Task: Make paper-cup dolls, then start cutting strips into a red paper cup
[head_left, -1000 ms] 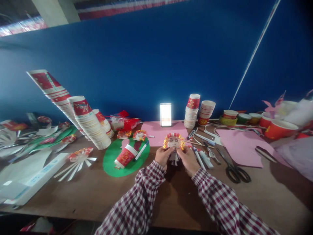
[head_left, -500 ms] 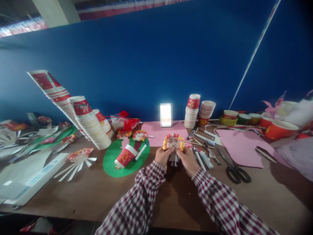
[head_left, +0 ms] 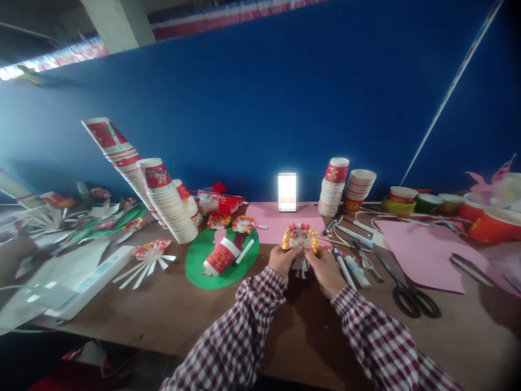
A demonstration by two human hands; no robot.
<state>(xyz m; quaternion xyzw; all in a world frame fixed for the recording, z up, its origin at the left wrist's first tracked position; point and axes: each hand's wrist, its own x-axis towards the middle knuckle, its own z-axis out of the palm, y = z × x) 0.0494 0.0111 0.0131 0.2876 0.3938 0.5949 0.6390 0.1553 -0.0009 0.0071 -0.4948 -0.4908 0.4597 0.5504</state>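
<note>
Blue panelling (head_left: 252,108) stands at twelve o'clock behind a brown tabletop (head_left: 195,331). Near the table's middle, a paper doll (head_left: 299,239) with red, white and yellow curls is pinched by both hands: the left hand (head_left: 280,263) grips it at eight o'clock, the right hand (head_left: 325,270) at four. From the doll, a green paper disc (head_left: 194,264) bearing a red cup (head_left: 222,256) lies at nine o'clock, black-handled scissors (head_left: 402,287) at four.
</note>
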